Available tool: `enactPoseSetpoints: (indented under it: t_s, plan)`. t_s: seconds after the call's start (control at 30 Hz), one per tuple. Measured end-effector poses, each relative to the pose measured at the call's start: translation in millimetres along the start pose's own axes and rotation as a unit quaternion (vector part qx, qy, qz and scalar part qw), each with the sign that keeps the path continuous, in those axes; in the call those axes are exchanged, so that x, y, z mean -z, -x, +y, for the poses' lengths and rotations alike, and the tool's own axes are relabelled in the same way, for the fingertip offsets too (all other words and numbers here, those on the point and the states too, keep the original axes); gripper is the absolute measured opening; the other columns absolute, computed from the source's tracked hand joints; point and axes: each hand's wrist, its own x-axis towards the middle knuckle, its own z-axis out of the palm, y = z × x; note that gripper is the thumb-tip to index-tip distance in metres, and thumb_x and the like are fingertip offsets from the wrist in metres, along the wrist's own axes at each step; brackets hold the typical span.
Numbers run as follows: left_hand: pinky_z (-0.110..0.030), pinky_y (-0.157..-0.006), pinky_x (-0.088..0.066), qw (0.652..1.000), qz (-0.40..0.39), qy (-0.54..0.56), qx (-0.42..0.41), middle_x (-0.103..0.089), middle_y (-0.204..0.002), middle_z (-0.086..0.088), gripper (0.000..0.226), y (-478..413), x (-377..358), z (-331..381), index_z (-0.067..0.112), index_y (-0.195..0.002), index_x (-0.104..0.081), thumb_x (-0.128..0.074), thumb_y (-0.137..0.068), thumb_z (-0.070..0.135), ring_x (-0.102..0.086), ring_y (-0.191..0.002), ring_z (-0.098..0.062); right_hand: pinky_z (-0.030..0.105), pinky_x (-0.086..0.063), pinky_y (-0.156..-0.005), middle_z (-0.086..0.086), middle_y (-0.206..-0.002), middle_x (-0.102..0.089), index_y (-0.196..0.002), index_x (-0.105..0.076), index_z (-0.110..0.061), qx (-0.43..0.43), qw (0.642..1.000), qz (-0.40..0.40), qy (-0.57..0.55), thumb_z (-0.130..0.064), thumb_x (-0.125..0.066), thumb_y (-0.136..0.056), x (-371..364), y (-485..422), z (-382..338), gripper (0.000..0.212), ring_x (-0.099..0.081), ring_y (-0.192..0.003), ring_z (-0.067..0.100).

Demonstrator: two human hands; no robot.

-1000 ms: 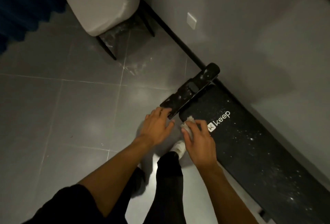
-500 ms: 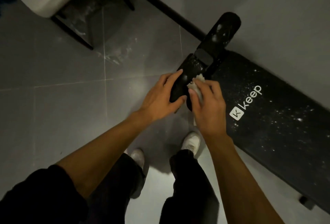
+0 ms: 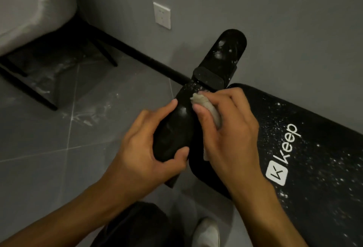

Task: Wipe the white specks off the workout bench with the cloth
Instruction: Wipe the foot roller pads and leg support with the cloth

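Head view showed the wipe had shifted off the bench pad edge by the keep logo, where the cloth sat a second ago, onto the near foam roller at the bench's end; camera also dropped in closer. Left hand went from lying flat on the roller tip to wrapping it, fingers curled over the top and thumb hooked under the near end, a firm steadying grip. Right hand was closed round the bunched cloth, thumb and fingertips pinching it and pressing it against the roller's upper side just below the centre bracket. Cloth touched the roller, not the pad. Meaning for the task, as a judgement: early, spot-work only. Roller surface under the left hand looked glossy and mostly clean (low light, hard to be sure), but a crust of white specks sat right above the cloth near the bracket, the far roller carried smears, and the pad was peppered with specks across its whole visible length. Bench lay on the grey tile floor against the wall, a wall socket above it, a white-seated chair top left, one white shoe at the bottom edge.
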Motion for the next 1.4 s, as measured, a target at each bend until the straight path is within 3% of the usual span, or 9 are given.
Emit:
enactPoseSetpoints:
  t_s: [0.1, 0.23, 0.4, 0.5, 0.67, 0.9, 1.13, 1.3, 1.4]
  plan:
    - [-0.006, -0.083, -0.046, 1.0, 0.021, 0.007, -0.013, -0.055, -0.119, 0.013, 0.082, 0.5, -3.2, -5.2, 0.033, -0.147, -0.046, -0.068, -0.07, 0.046, -0.057, -0.108, 0.002, 0.007, -0.041, -0.085, 0.008, -0.108, -0.059, -0.112, -0.07, -0.002, 0.075, 0.996, -0.031, -0.026, -0.01, -0.067, -0.094, -0.2, 25.2, -7.8, 0.02, -0.056, -0.096, 0.003]
    - [-0.006, -0.082, -0.048, 0.999, 0.019, 0.044, -0.017, -0.056, -0.119, 0.016, 0.085, 1.0, -2.0, -7.9, 0.035, -0.147, -0.048, -0.07, -0.066, 0.049, -0.058, -0.109, 0.003, 0.009, -0.043, -0.086, 0.005, -0.107, -0.061, -0.111, -0.072, -0.008, 0.1, 0.994, -0.028, -0.031, -0.013, -0.07, -0.091, -1.9, 39.1, -5.6, 0.021, -0.058, -0.101, 0.001]
    - [-0.015, -0.077, -0.054, 0.997, 0.01, 0.072, -0.003, -0.053, -0.118, 0.019, 0.084, 3.7, -1.7, -3.9, 0.037, -0.15, -0.045, -0.082, -0.074, 0.04, -0.059, -0.106, 0.001, 0.0, -0.032, -0.087, -0.006, -0.108, -0.055, -0.115, -0.069, -0.019, 0.007, 0.997, 0.03, 0.074, -0.025, -0.063, -0.098, -5.1, -17.9, -0.7, 0.019, -0.046, -0.096, -0.017]
    - [-0.016, -0.084, -0.055, 0.997, 0.019, 0.07, 0.007, -0.053, -0.122, 0.023, 0.084, 5.3, -0.5, -1.0, 0.042, -0.144, -0.044, -0.079, -0.067, 0.048, -0.057, -0.111, 0.004, 0.001, -0.033, -0.088, -0.002, -0.11, -0.058, -0.115, -0.069, -0.018, 0.009, 0.998, 0.006, 0.069, -0.024, -0.061, -0.099, -7.6, -15.5, -7.5, 0.018, -0.049, -0.098, -0.012]
    - [-0.004, -0.088, -0.043, 1.0, 0.018, 0.02, -0.01, -0.047, -0.125, 0.024, 0.087, 6.4, -1.3, -1.0, 0.036, -0.145, -0.041, -0.076, -0.067, 0.051, -0.05, -0.115, 0.007, 0.013, -0.046, -0.086, 0.0, -0.108, -0.06, -0.114, -0.072, -0.011, 0.07, 0.997, -0.04, -0.008, -0.012, -0.07, -0.09, 2.6, 33.2, -18.3, 0.024, -0.061, -0.103, 0.006]
    - [-0.004, -0.085, -0.043, 0.997, 0.05, 0.061, -0.005, -0.051, -0.121, 0.023, 0.087, 9.8, -4.0, -3.3, 0.033, -0.143, -0.048, -0.08, -0.063, 0.048, -0.052, -0.112, 0.009, 0.003, -0.039, -0.085, -0.008, -0.103, -0.063, -0.109, -0.072, -0.021, -0.047, 0.997, 0.061, 0.023, -0.025, -0.069, -0.094, -18.3, -9.6, -16.3, 0.016, -0.058, -0.097, -0.007]
    - [-0.008, -0.081, -0.049, 0.994, 0.061, 0.094, -0.015, -0.053, -0.119, 0.024, 0.089, 11.6, -6.9, -7.5, 0.035, -0.144, -0.048, -0.076, -0.062, 0.055, -0.056, -0.108, 0.009, 0.017, -0.047, -0.083, 0.006, -0.106, -0.058, -0.112, -0.071, -0.001, 0.111, 0.994, -0.003, 0.008, -0.007, -0.068, -0.091, -7.8, 49.0, -19.8, 0.022, -0.06, -0.1, 0.008]
    - [-0.002, -0.081, -0.044, 0.994, 0.072, 0.077, -0.026, -0.052, -0.119, 0.019, 0.083, 11.3, -9.0, -9.1, 0.029, -0.143, -0.051, -0.085, -0.067, 0.037, -0.053, -0.11, 0.01, 0.001, -0.036, -0.084, -0.004, -0.104, -0.057, -0.112, -0.073, -0.012, 0.007, 0.995, 0.069, 0.076, -0.022, -0.066, -0.096, -15.7, -14.1, -6.3, 0.02, -0.051, -0.095, -0.015]
    - [-0.003, -0.081, -0.044, 0.994, 0.075, 0.077, -0.031, -0.053, -0.118, 0.018, 0.083, 11.2, -9.1, -9.1, 0.028, -0.142, -0.052, -0.086, -0.067, 0.035, -0.054, -0.11, 0.009, 0.002, -0.037, -0.085, -0.002, -0.105, -0.059, -0.112, -0.073, -0.014, -0.015, 0.995, 0.079, 0.067, -0.021, -0.064, -0.098, -18.4, -12.6, -7.7, 0.018, -0.054, -0.096, -0.01]
